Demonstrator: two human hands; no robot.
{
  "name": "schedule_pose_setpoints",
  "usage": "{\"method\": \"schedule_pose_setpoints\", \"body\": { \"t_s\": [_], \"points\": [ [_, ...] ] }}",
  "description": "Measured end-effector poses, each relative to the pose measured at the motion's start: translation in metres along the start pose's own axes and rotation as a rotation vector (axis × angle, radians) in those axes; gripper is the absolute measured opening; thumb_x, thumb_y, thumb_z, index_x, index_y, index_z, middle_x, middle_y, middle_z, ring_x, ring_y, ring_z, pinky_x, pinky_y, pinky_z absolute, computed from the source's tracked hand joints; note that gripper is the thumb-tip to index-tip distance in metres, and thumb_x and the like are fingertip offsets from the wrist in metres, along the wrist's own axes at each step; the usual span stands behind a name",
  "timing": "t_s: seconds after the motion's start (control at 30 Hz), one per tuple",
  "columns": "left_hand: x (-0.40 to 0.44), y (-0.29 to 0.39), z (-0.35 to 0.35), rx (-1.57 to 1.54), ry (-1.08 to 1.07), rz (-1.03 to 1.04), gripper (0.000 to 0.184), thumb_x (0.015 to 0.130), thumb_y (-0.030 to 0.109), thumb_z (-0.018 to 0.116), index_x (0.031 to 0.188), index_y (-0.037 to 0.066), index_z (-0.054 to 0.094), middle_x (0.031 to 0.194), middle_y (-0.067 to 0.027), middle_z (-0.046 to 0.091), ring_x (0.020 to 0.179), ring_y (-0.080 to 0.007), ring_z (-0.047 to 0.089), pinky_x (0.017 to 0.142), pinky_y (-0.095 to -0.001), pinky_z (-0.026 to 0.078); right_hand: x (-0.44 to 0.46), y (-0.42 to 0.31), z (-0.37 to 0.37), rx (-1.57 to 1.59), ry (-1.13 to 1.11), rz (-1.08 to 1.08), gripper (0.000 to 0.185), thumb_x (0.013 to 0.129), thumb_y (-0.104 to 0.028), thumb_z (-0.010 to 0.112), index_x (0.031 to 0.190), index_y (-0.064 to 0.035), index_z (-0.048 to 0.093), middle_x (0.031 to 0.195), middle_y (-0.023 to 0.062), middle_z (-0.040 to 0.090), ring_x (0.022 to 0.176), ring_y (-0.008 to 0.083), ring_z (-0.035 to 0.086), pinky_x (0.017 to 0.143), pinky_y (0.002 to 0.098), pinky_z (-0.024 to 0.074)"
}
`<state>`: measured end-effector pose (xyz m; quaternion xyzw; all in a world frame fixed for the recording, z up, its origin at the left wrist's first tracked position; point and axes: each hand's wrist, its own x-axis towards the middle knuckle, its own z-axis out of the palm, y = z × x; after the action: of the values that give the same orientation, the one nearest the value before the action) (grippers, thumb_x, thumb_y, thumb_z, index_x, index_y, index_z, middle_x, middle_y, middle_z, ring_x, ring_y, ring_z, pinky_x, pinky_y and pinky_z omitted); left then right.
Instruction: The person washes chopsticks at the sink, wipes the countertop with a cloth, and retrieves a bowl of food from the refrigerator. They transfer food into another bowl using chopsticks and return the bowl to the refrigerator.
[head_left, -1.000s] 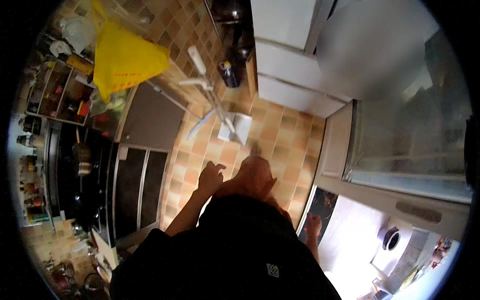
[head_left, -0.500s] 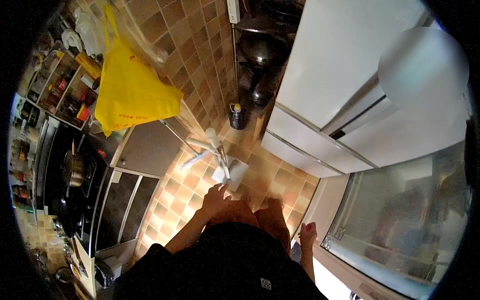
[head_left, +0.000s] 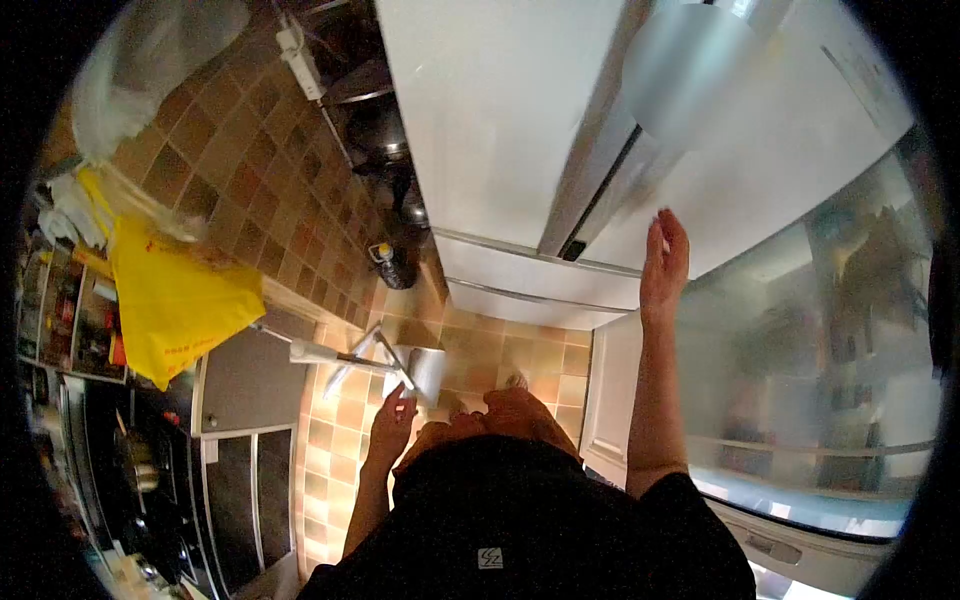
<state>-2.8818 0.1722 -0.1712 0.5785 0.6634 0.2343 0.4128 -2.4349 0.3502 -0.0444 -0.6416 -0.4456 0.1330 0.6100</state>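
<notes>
- While our left hand (head_left: 393, 425) hangs low, our right hand (head_left: 665, 265) is raised before the white fridge (head_left: 520, 130), near the dark seam (head_left: 606, 195) between its doors.
- Right fingers: partly bent, gap at the thumb, gripping nothing we can see; whether they touch the door, we cannot tell.
- Left fingers: loosely curled, slightly parted, nothing visible in them; dustpan (head_left: 426, 372) nearest, contact unclear to us.
- Fridge: at far edge of tiled floor (head_left: 470, 350).
- Dustpan: toward floor's left edge.
- Yellow-capped bottle (head_left: 396, 270): floor's far left corner.
</notes>
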Motion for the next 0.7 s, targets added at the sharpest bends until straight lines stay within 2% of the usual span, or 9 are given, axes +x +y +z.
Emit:
{"method": "schedule_pose_setpoints", "body": {
  "t_s": [0.03,0.1,0.17,0.23,0.3,0.4,0.53,0.63,0.7],
  "points": [
    [0.011,0.024,0.018,-0.03,0.002,0.16,0.045,0.1,0.025,0.052,0.138,0.001,0.045,0.105,-0.017,0.067,0.092,-0.023,0.068,0.082,-0.0354,0.053,0.018,0.003,-0.017,0.055,0.036,-0.029,0.044,0.099,-0.029,0.056,0.131,0.0004,0.053,0.13,0.0156,0.057,0.117,0.0244,0.056,0.095,0.0382,0.0462],
    [0.035,0.096,0.015,-0.04,-0.002,0.149,0.044,0.1,0.024,0.053,0.137,0.002,0.046,0.113,-0.0176,0.065,0.101,-0.0234,0.066,0.088,-0.0344,0.051,0.046,-0.006,-0.012,0.11,-0.052,-0.027,0.045,0.1,-0.032,0.054,0.131,0.0006,0.053,0.128,0.0154,0.058,0.117,0.0264,0.056,0.097,0.0367,0.0443],
    [0.058,0.166,0.008,0.011,-0.008,0.311,0.043,0.099,0.022,0.054,0.137,0.003,0.047,0.122,-0.0167,0.061,0.109,-0.0235,0.062,0.093,-0.0344,0.049,0.064,-0.012,0.005,0.115,-0.061,0.022,0.048,0.101,-0.038,0.051,0.128,0.002,0.053,0.122,0.0167,0.06,0.113,0.0277,0.056,0.098,0.0338,0.0421],
    [0.09,0.213,0.021,-0.179,-0.005,0.51,0.042,0.099,0.021,0.054,0.137,0.003,0.047,0.125,-0.0154,0.06,0.113,-0.0245,0.06,0.094,-0.0355,0.047,0.066,-0.027,0.01,0.209,-0.042,0.02,0.049,0.101,-0.039,0.05,0.126,0.0038,0.052,0.116,0.0176,0.061,0.109,0.0239,0.056,0.097,0.0319,0.0421],
    [0.097,0.299,0.012,-0.186,-0.023,0.658,0.04,0.099,0.021,0.054,0.134,0.002,0.049,0.126,-0.0161,0.059,0.115,-0.0262,0.059,0.096,-0.0368,0.046,0.075,-0.046,-0.003,0.15,-0.065,0.052,0.047,0.101,-0.037,0.049,0.124,0.0044,0.051,0.111,0.0167,0.061,0.105,0.0221,0.055,0.095,0.0316,0.0421],
    [0.097,0.379,0.008,-0.179,0.091,0.886,0.039,0.099,0.021,0.053,0.131,0.0,0.052,0.126,-0.0172,0.059,0.115,-0.029,0.059,0.098,-0.0365,0.045,0.049,-0.118,-0.041,0.071,-0.076,0.062,0.044,0.102,-0.034,0.048,0.122,0.0043,0.051,0.104,0.0144,0.059,0.099,0.0206,0.054,0.093,0.0316,0.042],
    [0.109,0.432,0.014,-0.303,0.098,0.924,0.041,0.102,0.028,0.048,0.128,-0.003,0.054,0.127,-0.0187,0.058,0.117,-0.0299,0.056,0.1,-0.0351,0.042,-0.024,-0.177,-0.1,0.076,-0.005,0.108,0.039,0.103,-0.03,0.044,0.121,0.0032,0.05,0.104,0.0121,0.056,0.098,0.0196,0.051,0.092,0.0318,0.0412],
    [0.139,0.452,0.04,-0.354,0.018,0.798,0.044,0.103,0.032,0.043,0.127,-0.003,0.054,0.125,-0.0184,0.059,0.118,-0.0277,0.055,0.102,-0.0347,0.041,-0.062,-0.146,-0.141,0.167,0.245,0.082,0.045,0.103,-0.039,0.042,0.126,-0.0002,0.047,0.108,0.0095,0.055,0.101,0.0202,0.051,0.094,0.0341,0.0398],
    [0.148,0.47,0.062,-0.528,-0.056,0.749,0.046,0.104,0.033,0.04,0.126,-0.003,0.055,0.12,-0.0173,0.061,0.115,-0.0253,0.055,0.101,-0.0336,0.04,-0.092,-0.107,-0.192,0.164,0.49,0.22,0.048,0.104,-0.04,0.037,0.13,-0.0001,0.044,0.121,0.0111,0.05,0.11,0.0219,0.048,0.1,0.0361,0.0375]
  ]
}}
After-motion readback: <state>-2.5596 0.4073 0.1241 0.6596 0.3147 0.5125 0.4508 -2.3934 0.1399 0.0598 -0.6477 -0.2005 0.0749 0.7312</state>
